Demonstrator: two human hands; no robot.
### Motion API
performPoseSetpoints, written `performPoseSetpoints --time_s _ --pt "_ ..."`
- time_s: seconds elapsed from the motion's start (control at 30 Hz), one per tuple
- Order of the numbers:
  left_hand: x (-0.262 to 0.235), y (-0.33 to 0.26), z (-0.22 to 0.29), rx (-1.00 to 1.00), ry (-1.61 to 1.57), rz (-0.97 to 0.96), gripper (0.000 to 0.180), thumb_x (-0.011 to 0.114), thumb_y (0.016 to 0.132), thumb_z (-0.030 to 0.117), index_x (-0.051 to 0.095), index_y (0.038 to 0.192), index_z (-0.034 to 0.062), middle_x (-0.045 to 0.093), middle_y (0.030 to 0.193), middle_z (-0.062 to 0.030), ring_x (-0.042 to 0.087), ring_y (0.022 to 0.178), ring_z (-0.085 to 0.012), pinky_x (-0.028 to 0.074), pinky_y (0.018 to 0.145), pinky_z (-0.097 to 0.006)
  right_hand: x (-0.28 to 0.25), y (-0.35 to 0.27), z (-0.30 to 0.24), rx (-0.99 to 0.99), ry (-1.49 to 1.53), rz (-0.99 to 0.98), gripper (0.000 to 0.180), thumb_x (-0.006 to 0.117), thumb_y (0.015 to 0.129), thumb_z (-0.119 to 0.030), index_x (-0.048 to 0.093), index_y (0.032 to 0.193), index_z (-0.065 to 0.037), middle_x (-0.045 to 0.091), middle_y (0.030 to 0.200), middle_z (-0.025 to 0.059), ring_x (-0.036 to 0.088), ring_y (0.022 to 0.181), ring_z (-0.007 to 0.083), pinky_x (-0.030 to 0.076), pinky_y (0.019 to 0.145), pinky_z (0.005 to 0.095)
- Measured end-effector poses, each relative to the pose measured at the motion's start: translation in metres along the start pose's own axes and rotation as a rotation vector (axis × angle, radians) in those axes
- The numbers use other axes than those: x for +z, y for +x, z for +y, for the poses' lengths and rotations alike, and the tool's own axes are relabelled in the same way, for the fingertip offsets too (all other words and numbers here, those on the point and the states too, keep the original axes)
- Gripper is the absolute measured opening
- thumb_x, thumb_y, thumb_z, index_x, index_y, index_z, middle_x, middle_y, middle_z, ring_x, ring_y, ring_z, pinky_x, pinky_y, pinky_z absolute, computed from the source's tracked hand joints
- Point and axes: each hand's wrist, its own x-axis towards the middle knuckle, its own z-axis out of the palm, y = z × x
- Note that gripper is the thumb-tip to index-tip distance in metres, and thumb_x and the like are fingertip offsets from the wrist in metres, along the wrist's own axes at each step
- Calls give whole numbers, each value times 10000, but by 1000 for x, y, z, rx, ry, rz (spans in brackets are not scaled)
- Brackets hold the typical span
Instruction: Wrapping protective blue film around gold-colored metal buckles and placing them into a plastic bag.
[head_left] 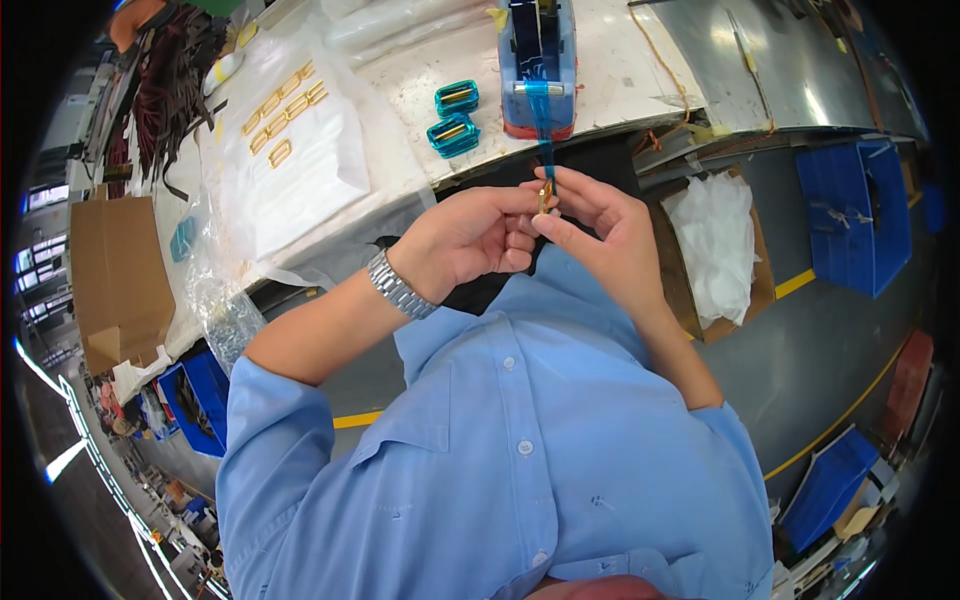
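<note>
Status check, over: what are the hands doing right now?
Left hand and right hand pinch a gold buckle. Blue tape runs to dispenser. Nothing blocking.

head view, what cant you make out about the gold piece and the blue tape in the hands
- Gold piece: head view, mostly covered by the fingers of the left hand and right hand; its shape cannot be told.
- Blue tape: its lower end is hidden behind the fingertips, so whether it already wraps the piece is unclear.
- Tape dispenser: its top is cut off by the picture's upper edge.
</note>
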Motion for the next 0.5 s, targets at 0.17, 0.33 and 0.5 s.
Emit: performPoseSetpoints --time_s 0.17,0.33,0.5 --pt "2 -9 -11 142 183 32 165 637 1080 196 715 1040 55 635 832 24 534 691 -69 428 582 -225 5 2 -4 31 127 78 541 806 958 -65 596 1423 118 751 1281 174 720 1167 179 555 1057 323" --pt "13 -20 -39 1136 1046 406 89 677 1003 12 731 1071 -5 715 915 -37 642 754 -124 517 675 -258 10 0 -19 127 150 71 474 804 972 -82 642 1371 116 781 1199 153 726 1093 130 581 970 273" --pt "11 -2 -47 1507 1178 446 174 731 900 -38 736 1066 13 738 971 -128 706 817 -277 555 724 -348 12 0 -17 125 154 124 387 748 1006 -65 673 1353 88 776 1200 149 734 1100 143 588 978 281"
